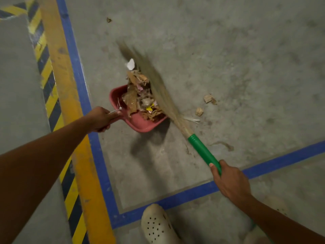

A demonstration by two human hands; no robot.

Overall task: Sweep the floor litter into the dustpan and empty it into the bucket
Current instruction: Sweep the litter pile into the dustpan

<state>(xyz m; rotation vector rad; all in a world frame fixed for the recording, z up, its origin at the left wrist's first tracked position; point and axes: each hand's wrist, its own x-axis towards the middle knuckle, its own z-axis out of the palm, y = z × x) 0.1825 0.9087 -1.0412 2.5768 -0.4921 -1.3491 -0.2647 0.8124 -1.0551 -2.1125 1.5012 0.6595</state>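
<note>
Right hand (230, 180): wrapped round the green broom handle (204, 150), whose long axis runs up-left to the dustpan (140, 125).
Left hand (100, 118): we see it gripping the dustpan's handle.
Litter (140, 101): heaped in the dustpan; loose scraps (208, 99) lie right of the bristles (154, 80), on our right hand's side.

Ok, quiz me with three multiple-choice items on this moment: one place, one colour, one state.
1. Where does most of the paper litter heap lie?
A) in the red plastic dustpan
B) on a shelf
C) in a cardboard box

2. What colour is the handle of the straw broom?
A) blue
B) green
C) red

3. What is the left hand doing?
A) hanging open
B) gripping the dustpan's handle
C) pressing flat on the floor

Answers:
1 A, the scraps pile up inside its rim.
2 B, a green tube runs into the right hand.
3 B, its fingers curl round the red handle.
</note>
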